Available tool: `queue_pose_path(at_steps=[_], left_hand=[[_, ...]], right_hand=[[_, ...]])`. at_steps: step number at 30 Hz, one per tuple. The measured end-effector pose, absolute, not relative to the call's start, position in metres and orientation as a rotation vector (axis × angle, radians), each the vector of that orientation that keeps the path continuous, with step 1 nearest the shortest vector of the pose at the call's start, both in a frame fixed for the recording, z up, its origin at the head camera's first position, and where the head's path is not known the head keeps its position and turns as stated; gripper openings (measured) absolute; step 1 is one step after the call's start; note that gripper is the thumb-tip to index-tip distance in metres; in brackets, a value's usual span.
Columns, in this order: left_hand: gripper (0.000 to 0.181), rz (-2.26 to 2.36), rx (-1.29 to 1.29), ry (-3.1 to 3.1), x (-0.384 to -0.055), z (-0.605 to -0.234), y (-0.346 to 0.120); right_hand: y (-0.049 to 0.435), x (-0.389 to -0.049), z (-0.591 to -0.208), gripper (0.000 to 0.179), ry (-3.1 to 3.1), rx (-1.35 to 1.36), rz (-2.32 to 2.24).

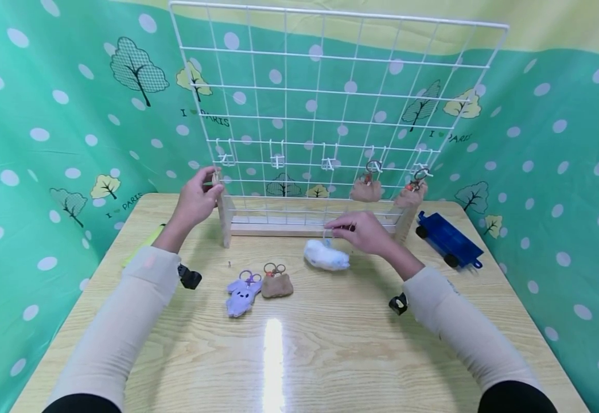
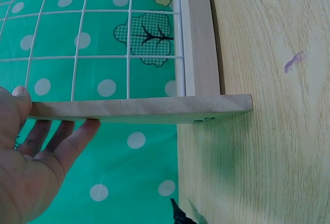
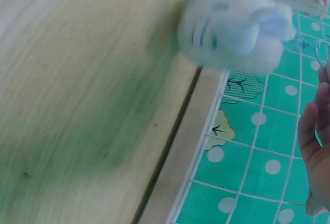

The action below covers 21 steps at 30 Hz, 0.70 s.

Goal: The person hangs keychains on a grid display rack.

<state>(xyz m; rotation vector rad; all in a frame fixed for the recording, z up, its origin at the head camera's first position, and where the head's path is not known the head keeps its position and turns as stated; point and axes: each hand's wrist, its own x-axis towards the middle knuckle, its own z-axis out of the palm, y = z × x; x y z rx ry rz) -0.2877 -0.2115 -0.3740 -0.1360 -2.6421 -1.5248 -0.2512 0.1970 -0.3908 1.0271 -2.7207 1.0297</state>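
My left hand (image 1: 196, 194) grips the wooden side post (image 2: 139, 109) of a white wire grid rack (image 1: 330, 120), thumb on one face and fingers on the other. In my right hand (image 1: 364, 230), thumb and fingertips pinch the ring of a white and light-blue plush keychain (image 1: 325, 256), which hangs just in front of the rack's wooden base (image 1: 273, 229). The plush looks blurred in the right wrist view. On the table in front lie a purple plush keychain (image 1: 241, 298) and a brown plush keychain (image 1: 277, 285), side by side.
Several white hooks (image 1: 277, 162) line a lower grid bar. Two brownish plush keychains, one (image 1: 365, 190) beside another (image 1: 410, 196), hang at its right end. A blue toy wagon (image 1: 449, 240) stands right of the rack. Something yellow-green (image 1: 142, 246) lies behind my left forearm.
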Motion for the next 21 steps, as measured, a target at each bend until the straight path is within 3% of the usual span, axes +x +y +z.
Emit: queue_pose_path(at_steps=[21], left_hand=[[0.049,-1.521,-0.148,-2.641,-0.290,-0.376,-0.211]], right_hand=[[0.183,-0.258,-0.347,0.017,-2.466,0.833,1.091]])
